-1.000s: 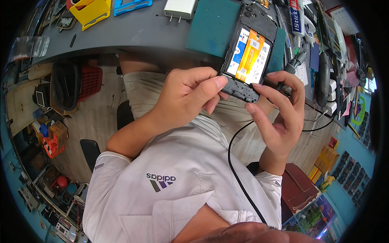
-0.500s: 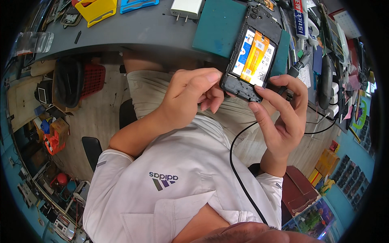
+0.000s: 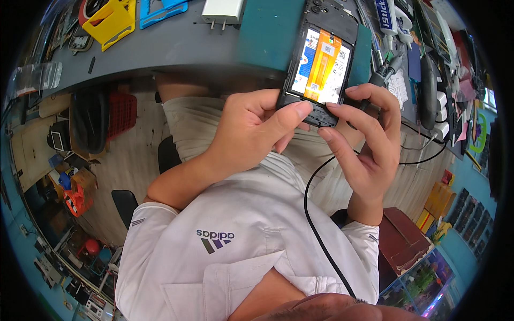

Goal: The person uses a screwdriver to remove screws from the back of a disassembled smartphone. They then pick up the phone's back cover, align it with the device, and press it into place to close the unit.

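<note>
A disassembled phone (image 3: 329, 31) is tilted over the teal mat (image 3: 263, 37), its white battery and orange ribbon cable (image 3: 324, 67) showing, with a black bottom panel nearest me. My left hand (image 3: 257, 125) grips its lower left corner, thumb pressed on that panel and fingers curled behind, partly hidden. My right hand (image 3: 369, 142) holds its lower right side with bent fingertips on the edge and bottom panel, thumb at the bottom edge. A black cable (image 3: 307, 203) runs from near my right hand down over my shirt.
The grey desk (image 3: 150, 53) carries a yellow holder (image 3: 110, 27), blue holder (image 3: 160, 13) and white charger (image 3: 222, 9). Tubes (image 3: 386, 24), tools, a power strip (image 3: 440, 115) and clutter crowd the right. Below left are a red basket (image 3: 122, 115) and boxes (image 3: 80, 184).
Since half a second ago, the phone and both hands have shifted slightly up and left in the view, and my left thumb has moved right onto the bottom panel.
</note>
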`<control>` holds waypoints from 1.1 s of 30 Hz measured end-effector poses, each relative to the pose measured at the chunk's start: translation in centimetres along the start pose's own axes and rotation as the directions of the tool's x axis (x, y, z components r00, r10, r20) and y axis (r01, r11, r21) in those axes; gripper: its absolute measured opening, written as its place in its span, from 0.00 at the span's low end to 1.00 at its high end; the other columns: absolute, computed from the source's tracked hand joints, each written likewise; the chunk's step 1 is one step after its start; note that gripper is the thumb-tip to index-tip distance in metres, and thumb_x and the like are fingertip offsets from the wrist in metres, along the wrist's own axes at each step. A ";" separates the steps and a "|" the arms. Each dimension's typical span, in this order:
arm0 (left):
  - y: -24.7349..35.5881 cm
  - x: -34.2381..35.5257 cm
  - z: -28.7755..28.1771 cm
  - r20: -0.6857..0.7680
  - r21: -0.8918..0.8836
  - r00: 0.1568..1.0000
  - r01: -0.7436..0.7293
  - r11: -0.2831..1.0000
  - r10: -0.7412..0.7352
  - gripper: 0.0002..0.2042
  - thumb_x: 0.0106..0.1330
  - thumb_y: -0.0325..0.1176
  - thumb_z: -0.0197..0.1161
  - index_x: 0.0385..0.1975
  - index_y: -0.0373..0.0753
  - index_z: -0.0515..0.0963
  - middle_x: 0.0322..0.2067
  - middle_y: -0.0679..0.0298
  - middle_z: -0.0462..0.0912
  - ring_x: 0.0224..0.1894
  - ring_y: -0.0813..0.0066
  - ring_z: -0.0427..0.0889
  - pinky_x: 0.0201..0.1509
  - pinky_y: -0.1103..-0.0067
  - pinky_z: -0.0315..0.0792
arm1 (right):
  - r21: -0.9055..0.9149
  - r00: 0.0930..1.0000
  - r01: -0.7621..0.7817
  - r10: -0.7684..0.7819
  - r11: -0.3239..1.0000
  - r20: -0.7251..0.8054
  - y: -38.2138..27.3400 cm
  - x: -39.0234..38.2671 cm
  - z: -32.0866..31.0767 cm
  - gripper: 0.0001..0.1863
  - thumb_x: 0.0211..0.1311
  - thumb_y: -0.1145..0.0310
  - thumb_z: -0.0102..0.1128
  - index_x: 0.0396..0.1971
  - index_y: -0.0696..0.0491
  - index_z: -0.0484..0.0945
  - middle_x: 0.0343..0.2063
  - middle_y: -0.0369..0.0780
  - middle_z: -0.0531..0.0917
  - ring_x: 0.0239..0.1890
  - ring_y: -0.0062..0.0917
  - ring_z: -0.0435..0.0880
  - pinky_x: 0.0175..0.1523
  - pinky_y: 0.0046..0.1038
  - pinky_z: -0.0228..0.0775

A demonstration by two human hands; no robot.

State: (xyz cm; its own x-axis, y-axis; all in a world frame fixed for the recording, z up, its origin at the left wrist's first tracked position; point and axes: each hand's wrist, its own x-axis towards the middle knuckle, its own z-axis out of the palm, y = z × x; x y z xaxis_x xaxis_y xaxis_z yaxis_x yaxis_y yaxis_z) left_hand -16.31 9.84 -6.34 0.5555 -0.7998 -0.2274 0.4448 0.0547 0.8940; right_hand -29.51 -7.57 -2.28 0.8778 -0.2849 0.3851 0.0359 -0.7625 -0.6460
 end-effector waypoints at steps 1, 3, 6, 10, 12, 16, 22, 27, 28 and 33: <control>-0.1 0.0 0.2 -0.014 0.005 1.000 -0.003 1.000 0.003 0.14 0.76 0.35 0.63 0.38 0.28 0.85 0.20 0.65 0.81 0.18 0.86 0.71 0.22 0.83 0.64 | -0.003 1.000 0.003 -0.003 1.000 -0.004 0.0 0.0 0.0 0.20 0.46 0.72 0.82 0.43 0.54 0.91 0.53 0.45 0.80 0.51 0.34 0.80 0.68 0.44 0.62; -0.2 0.0 0.5 -0.041 0.011 0.999 -0.010 1.000 0.010 0.14 0.76 0.36 0.63 0.38 0.27 0.85 0.21 0.63 0.83 0.17 0.86 0.71 0.21 0.82 0.64 | -0.026 0.999 0.033 -0.033 0.999 -0.009 0.2 0.0 -0.2 0.22 0.46 0.70 0.83 0.45 0.53 0.90 0.52 0.44 0.79 0.54 0.35 0.79 0.62 0.41 0.69; -0.2 0.0 0.6 -0.060 0.036 0.998 -0.034 0.999 0.036 0.14 0.76 0.35 0.62 0.37 0.27 0.85 0.22 0.63 0.84 0.17 0.86 0.71 0.21 0.82 0.64 | -0.161 0.982 0.188 -0.189 0.969 0.009 1.0 -0.2 -0.8 0.22 0.45 0.66 0.85 0.45 0.48 0.91 0.50 0.41 0.80 0.55 0.36 0.78 0.59 0.40 0.73; 0.1 -0.2 1.0 -0.074 -0.019 0.997 -0.017 1.000 0.015 0.13 0.77 0.35 0.63 0.40 0.29 0.86 0.19 0.68 0.80 0.18 0.88 0.71 0.35 0.80 0.78 | -0.357 0.940 0.304 -0.339 0.883 -0.039 1.3 -0.8 -0.1 0.21 0.44 0.62 0.85 0.43 0.41 0.92 0.50 0.37 0.81 0.54 0.38 0.77 0.63 0.42 0.70; -0.1 -0.1 1.3 -0.119 0.010 0.993 -0.025 1.000 0.026 0.14 0.76 0.35 0.61 0.37 0.28 0.86 0.21 0.64 0.83 0.16 0.86 0.71 0.24 0.83 0.69 | -0.402 0.927 0.322 -0.371 0.858 -0.050 1.3 -0.8 0.1 0.19 0.45 0.62 0.84 0.42 0.39 0.93 0.50 0.36 0.81 0.54 0.38 0.77 0.64 0.42 0.69; -0.5 0.1 1.1 -0.103 -0.012 0.994 -0.049 0.999 0.048 0.13 0.75 0.34 0.62 0.37 0.29 0.86 0.18 0.66 0.80 0.17 0.87 0.71 0.31 0.82 0.76 | -0.348 0.954 0.275 -0.300 0.896 -0.016 1.2 -0.6 -0.2 0.20 0.45 0.61 0.84 0.43 0.42 0.93 0.50 0.38 0.81 0.54 0.38 0.76 0.63 0.42 0.70; -0.2 0.0 1.1 -0.076 0.009 0.996 -0.037 0.999 0.038 0.12 0.74 0.34 0.63 0.38 0.29 0.85 0.18 0.67 0.79 0.17 0.87 0.71 0.32 0.81 0.77 | -0.314 0.976 0.187 -0.213 0.931 -0.049 1.1 -0.5 -0.2 0.23 0.46 0.60 0.83 0.45 0.48 0.92 0.48 0.40 0.81 0.52 0.36 0.77 0.61 0.40 0.71; -0.3 0.0 0.7 -0.054 -0.005 0.998 -0.017 1.000 0.017 0.12 0.74 0.33 0.63 0.40 0.28 0.85 0.25 0.61 0.84 0.18 0.86 0.72 0.24 0.83 0.68 | -0.319 0.971 0.217 -0.239 0.922 -0.029 1.1 -0.6 -0.3 0.23 0.46 0.60 0.83 0.45 0.49 0.92 0.47 0.39 0.81 0.51 0.35 0.77 0.58 0.38 0.71; -0.4 0.0 0.7 -0.054 -0.007 0.998 -0.020 1.000 0.020 0.12 0.74 0.33 0.63 0.41 0.28 0.85 0.26 0.60 0.85 0.18 0.86 0.72 0.23 0.83 0.67 | -0.320 0.970 0.220 -0.241 0.921 -0.029 1.1 -0.6 -0.3 0.23 0.46 0.60 0.83 0.45 0.49 0.92 0.47 0.39 0.81 0.51 0.35 0.77 0.58 0.38 0.71; -0.3 -0.1 0.4 -0.016 -0.081 0.999 0.032 0.996 -0.033 0.10 0.76 0.34 0.66 0.45 0.31 0.86 0.21 0.71 0.79 0.22 0.88 0.73 0.39 0.81 0.80 | -0.323 0.975 0.202 -0.221 0.925 -0.023 0.8 -0.6 -0.2 0.23 0.46 0.60 0.83 0.45 0.49 0.92 0.46 0.40 0.81 0.51 0.35 0.77 0.59 0.40 0.70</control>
State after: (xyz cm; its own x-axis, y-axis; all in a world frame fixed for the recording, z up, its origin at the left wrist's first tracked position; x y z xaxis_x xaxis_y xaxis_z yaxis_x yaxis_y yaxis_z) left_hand -16.76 9.62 -6.42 0.5519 -0.7912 -0.2634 0.5178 0.0776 0.8520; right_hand -30.12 -8.17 -2.88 0.8371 -0.1225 0.5332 0.0562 -0.9502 -0.3064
